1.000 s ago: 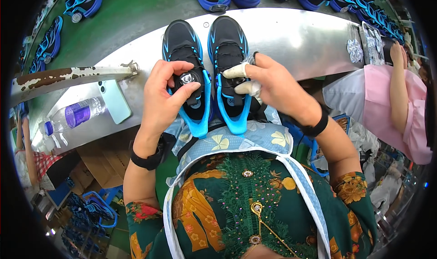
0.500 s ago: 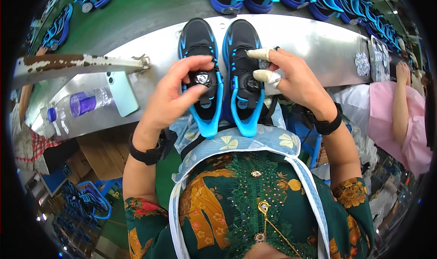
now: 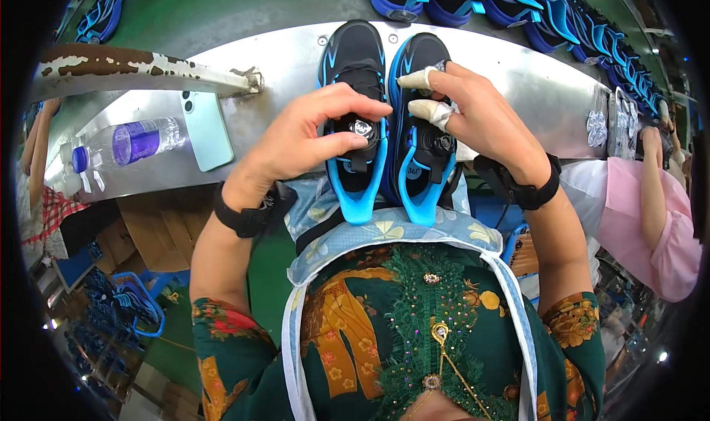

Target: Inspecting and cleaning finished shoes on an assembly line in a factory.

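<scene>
Side by side in front of me, toes pointing away, stand a left black sneaker with bright blue trim (image 3: 355, 51) and a matching right sneaker (image 3: 427, 51). My left hand (image 3: 299, 133) is at the left sneaker, fingers apart, its thumb by the round dial (image 3: 362, 128) on the tongue and its fingertips reaching the inner side. Pale covers wrap the thumb and index finger of my right hand (image 3: 492, 118). Those two fingers are spread across the right sneaker's upper, tips at its inner edge, above a second dial (image 3: 444, 144). Their exact contact is unclear.
The sneakers rest on a metal worktop (image 3: 288, 66). A peeling metal bar (image 3: 148, 70), a pale green phone (image 3: 207, 129) and a water bottle (image 3: 137, 141) lie left. More blue sneakers (image 3: 510, 3) line a green surface behind. At right sits a person in pink (image 3: 643, 221).
The view has shifted, so both sneakers appear further right. My left fingers have stretched past the dial toward the gap. My right fingertips have moved to the right sneaker's inner edge, and it leans slightly.
</scene>
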A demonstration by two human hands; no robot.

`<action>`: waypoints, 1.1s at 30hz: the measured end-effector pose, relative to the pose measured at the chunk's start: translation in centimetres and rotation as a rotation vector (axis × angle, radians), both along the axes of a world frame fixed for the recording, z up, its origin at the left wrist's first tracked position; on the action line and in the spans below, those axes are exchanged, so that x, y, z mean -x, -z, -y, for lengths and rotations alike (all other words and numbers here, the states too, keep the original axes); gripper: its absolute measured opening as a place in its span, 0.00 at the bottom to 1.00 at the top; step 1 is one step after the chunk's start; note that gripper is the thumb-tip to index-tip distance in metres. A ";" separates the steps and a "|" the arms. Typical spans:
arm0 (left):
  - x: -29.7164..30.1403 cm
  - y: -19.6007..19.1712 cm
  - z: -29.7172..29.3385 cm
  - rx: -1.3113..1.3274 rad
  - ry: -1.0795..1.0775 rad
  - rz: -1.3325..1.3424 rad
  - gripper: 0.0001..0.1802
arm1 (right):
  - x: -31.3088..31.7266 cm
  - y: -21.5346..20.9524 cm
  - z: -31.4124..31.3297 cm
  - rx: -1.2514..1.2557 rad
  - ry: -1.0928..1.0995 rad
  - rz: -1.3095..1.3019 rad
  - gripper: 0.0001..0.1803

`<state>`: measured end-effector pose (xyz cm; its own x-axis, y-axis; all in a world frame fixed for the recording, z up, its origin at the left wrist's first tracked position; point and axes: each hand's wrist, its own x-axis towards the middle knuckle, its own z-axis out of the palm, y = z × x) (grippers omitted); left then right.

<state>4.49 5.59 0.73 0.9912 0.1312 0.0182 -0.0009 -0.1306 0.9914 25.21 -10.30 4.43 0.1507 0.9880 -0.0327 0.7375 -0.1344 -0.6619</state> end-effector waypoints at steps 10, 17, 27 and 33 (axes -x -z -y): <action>0.4 0.5 0.2 0.161 -0.051 -0.005 0.22 | 0.5 2.1 -2.7 0.004 -0.099 0.039 0.18; 0.7 -0.5 2.2 -0.343 -0.255 0.065 0.28 | 0.3 2.2 -2.9 0.046 -0.106 0.043 0.17; -0.9 0.0 -2.6 0.037 0.329 0.007 0.22 | 0.1 1.7 -2.9 0.019 -0.151 0.054 0.16; 3.6 -4.5 3.1 0.103 -0.149 -0.240 0.16 | -7.6 1.1 3.2 0.089 0.155 -0.130 0.14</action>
<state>0.86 2.46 5.26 0.9352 0.2643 -0.2356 0.2471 -0.0106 0.9689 32.86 -13.52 3.30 0.2897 0.9457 -0.1477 0.6127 -0.3018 -0.7305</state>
